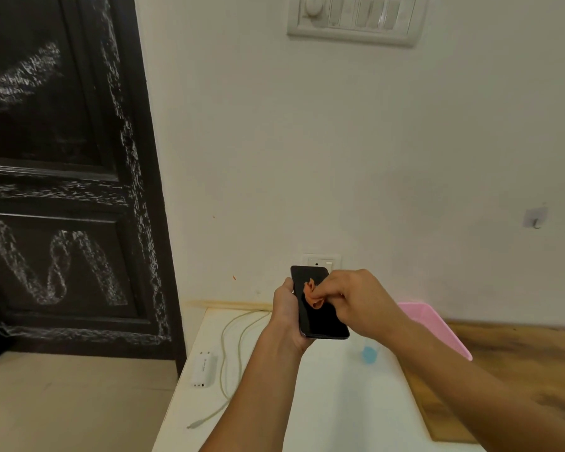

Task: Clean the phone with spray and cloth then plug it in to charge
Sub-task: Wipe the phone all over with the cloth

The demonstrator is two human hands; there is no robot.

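A black phone [323,321] is held upright above the white table [333,402], screen toward me, with my left hand [286,316] gripping its left edge and back. My right hand [359,300] pinches a small orange cloth [312,296] and presses it against the upper part of the screen. A white charger block [204,370] lies on the table's left side, and a pale cable [234,350] loops beside it with its plug end near the front edge. A blue spray bottle cap [369,353] shows on the table below my right wrist. A wall socket [322,263] sits just behind the phone's top.
A pink tray [437,324] stands at the right behind my right forearm, on a wooden surface [519,353]. A dark door [66,177] with chalk marks fills the left. A switch panel [356,17] is high on the white wall. The floor lies left of the table.
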